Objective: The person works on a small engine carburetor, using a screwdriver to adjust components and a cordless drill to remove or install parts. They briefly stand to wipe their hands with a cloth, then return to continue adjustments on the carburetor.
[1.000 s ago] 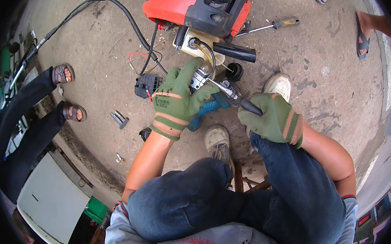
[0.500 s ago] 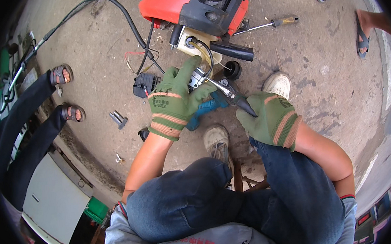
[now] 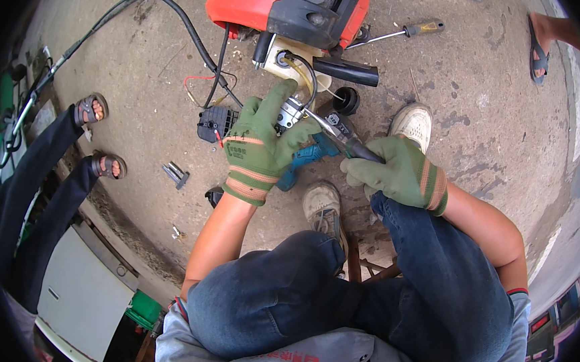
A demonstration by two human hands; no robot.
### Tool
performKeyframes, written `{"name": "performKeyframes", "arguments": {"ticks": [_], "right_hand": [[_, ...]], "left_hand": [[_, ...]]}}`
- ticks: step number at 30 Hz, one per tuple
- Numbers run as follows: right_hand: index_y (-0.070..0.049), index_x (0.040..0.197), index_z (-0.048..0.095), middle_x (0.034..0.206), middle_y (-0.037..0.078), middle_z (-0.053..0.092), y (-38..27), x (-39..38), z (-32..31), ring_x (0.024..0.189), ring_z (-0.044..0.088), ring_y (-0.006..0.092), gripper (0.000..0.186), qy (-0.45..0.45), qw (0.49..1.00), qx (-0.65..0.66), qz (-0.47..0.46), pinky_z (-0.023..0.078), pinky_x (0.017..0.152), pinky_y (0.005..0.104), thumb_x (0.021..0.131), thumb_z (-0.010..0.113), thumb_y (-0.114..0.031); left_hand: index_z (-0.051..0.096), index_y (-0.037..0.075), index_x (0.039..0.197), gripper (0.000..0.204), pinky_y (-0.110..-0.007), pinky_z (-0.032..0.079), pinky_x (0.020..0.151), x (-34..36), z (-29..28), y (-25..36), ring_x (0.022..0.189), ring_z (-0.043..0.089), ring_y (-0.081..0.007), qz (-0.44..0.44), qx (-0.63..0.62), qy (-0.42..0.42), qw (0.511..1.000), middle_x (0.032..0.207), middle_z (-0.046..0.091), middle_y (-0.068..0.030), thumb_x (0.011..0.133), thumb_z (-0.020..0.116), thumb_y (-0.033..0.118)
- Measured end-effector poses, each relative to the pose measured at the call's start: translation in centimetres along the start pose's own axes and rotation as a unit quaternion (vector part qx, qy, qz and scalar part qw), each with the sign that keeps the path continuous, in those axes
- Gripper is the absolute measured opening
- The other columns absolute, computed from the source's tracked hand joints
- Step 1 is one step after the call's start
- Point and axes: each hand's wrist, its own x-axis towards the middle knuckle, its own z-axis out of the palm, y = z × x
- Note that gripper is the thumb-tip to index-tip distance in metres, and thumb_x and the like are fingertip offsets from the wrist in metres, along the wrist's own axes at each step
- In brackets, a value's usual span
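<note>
My left hand (image 3: 255,146), in a green work glove with striped cuff, is closed round a small silver metal carburetor-like part (image 3: 290,113). A black hose (image 3: 311,85) and a yellowish tube run from it to a whitish plastic tank (image 3: 275,62) under a red and black engine machine (image 3: 251,7). My right hand (image 3: 397,173), gloved alike, grips the dark handles of long-nosed pliers (image 3: 337,136). Their tips reach the hose end beside the silver part; whether they pinch the hose is hard to see.
A blue power tool (image 3: 307,157) lies below my hands. Around are a black cap (image 3: 346,101), a black plastic cover (image 3: 213,123), a screwdriver (image 3: 424,29), a black tube (image 3: 346,71) and small metal parts (image 3: 176,175). People's sandalled feet (image 3: 91,109) stand at both sides.
My right hand has shifted slightly up and left, its fingers resettled on the pliers' handles. The pliers' angle has changed a little. My left hand stays nearly in place.
</note>
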Motion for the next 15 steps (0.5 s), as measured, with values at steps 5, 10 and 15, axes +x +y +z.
{"name": "performKeyframes", "arguments": {"ticks": [5, 10, 15], "right_hand": [[0.001, 0.09, 0.07, 0.07, 0.015, 0.068, 0.7, -0.1, -0.1, 0.063, 0.066, 0.0244, 0.03, 0.049, 0.986, -0.147, -0.065, 0.052, 0.061, 0.0384, 0.091, 0.069, -0.029], [0.0, 0.086, 0.068, 0.069, 0.017, 0.066, 0.6, -1.1, -0.5, 0.062, 0.067, 0.0269, 0.03, 0.076, 0.986, -0.128, -0.073, 0.052, 0.061, 0.0407, 0.092, 0.067, -0.03], [0.0, 0.083, 0.067, 0.066, 0.016, 0.064, 1.1, -0.5, -0.6, 0.06, 0.066, 0.027, 0.031, 0.063, 0.987, -0.127, -0.074, 0.051, 0.06, 0.0409, 0.091, 0.067, -0.03]], "left_hand": [[0.064, 0.007, 0.132, 0.068, -0.038, 0.055, 0.074, 0.0, -0.1, -0.2, 0.085, 0.069, -0.0285, -0.011, -0.002, -0.019, 1.0, 0.1, 0.069, -0.0162, 0.081, 0.082, 0.048], [0.063, 0.007, 0.133, 0.067, -0.038, 0.056, 0.074, 0.1, -0.5, 0.5, 0.083, 0.072, -0.0271, -0.034, 0.015, -0.04, 0.999, 0.104, 0.069, -0.0174, 0.084, 0.081, 0.049], [0.063, 0.006, 0.133, 0.062, -0.037, 0.057, 0.068, 0.1, -0.2, 0.0, 0.072, 0.073, -0.0247, -0.03, -0.014, -0.046, 0.998, 0.104, 0.07, -0.0189, 0.086, 0.081, 0.042]]}}
